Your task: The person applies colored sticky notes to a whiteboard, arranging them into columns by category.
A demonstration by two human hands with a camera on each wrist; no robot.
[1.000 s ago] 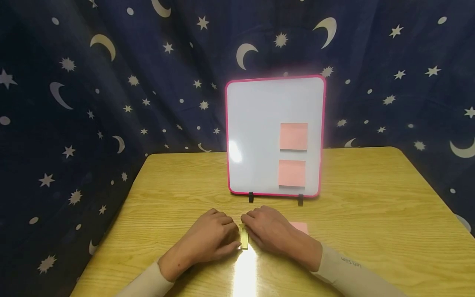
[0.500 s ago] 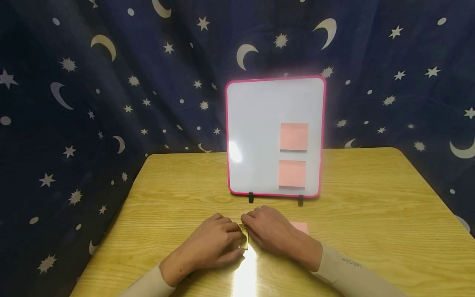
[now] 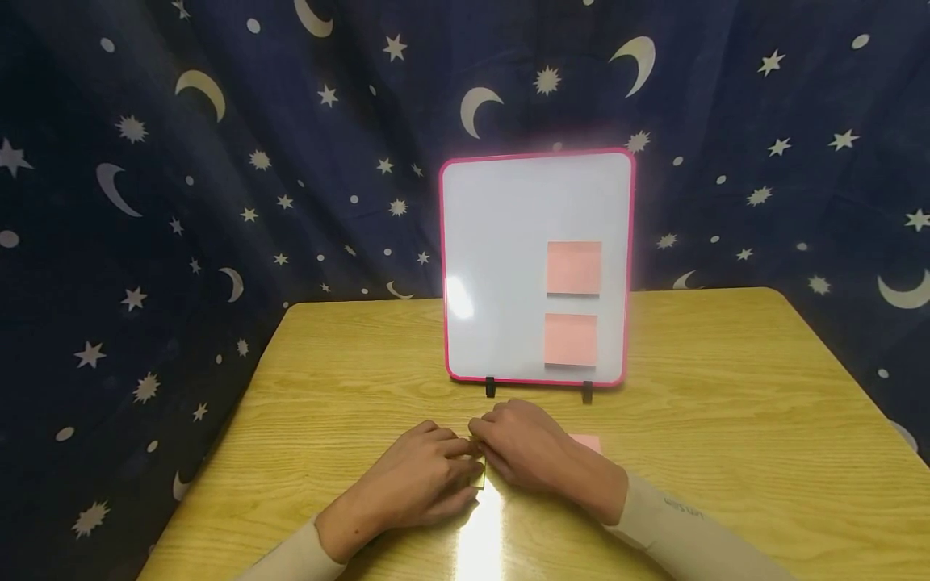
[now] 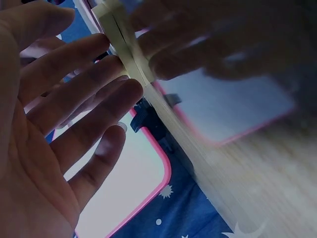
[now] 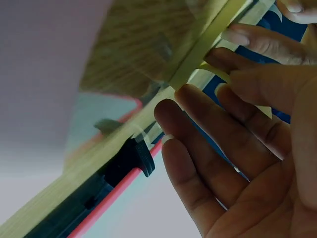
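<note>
A small yellow sticky pad (image 3: pixel 480 476) lies on the table, mostly covered by the hands. The left hand (image 3: pixel 414 478) reaches it from the left; in the left wrist view its fairly straight fingers touch or nearly touch the yellow pad (image 4: pixel 121 42), with the thumb apart. From the right, the right hand (image 3: pixel 534 452) covers the pad's far end. The right wrist view shows its thumb and index finger pinching a lifted, curved yellow sheet (image 5: pixel 218 72) beside the pad (image 5: pixel 198 52).
Behind the hands a pink-framed whiteboard (image 3: pixel 501 218) stands on black feet (image 3: pixel 490 387). It bears an upper pink note (image 3: pixel 574 268) and a lower pink note (image 3: pixel 570 340). Another pink paper (image 3: pixel 587 442) lies partly behind the right forearm. A star-patterned curtain (image 3: pixel 349 121) hangs behind.
The left hand has moved slightly right, its fingers now over the yellow pad and covering more of it. The right hand has hardly moved.
</note>
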